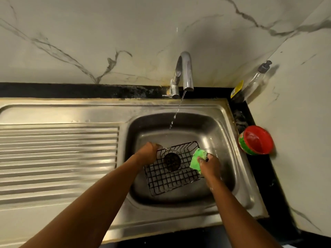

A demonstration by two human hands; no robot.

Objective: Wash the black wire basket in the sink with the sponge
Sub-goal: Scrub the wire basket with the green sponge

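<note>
Tap (186, 68), red tub (257, 140), clear bottle (255, 81)

The sink (222, 129) under me is stainless steel, brushed to a dull sheen and wet. Its draining board (59, 158) is the same metal, pressed into ribs. The wire basket (166, 179) I grip is thin wire with a black coating. My sponge (197, 158) is bright green and looks soft, perhaps foam. The tap (187, 68) is polished chrome. The wall (107, 33) is smooth, glossy and marble-veined. The bottle (254, 81) is clear plastic, and the tub (258, 140) is shiny red plastic.
</note>
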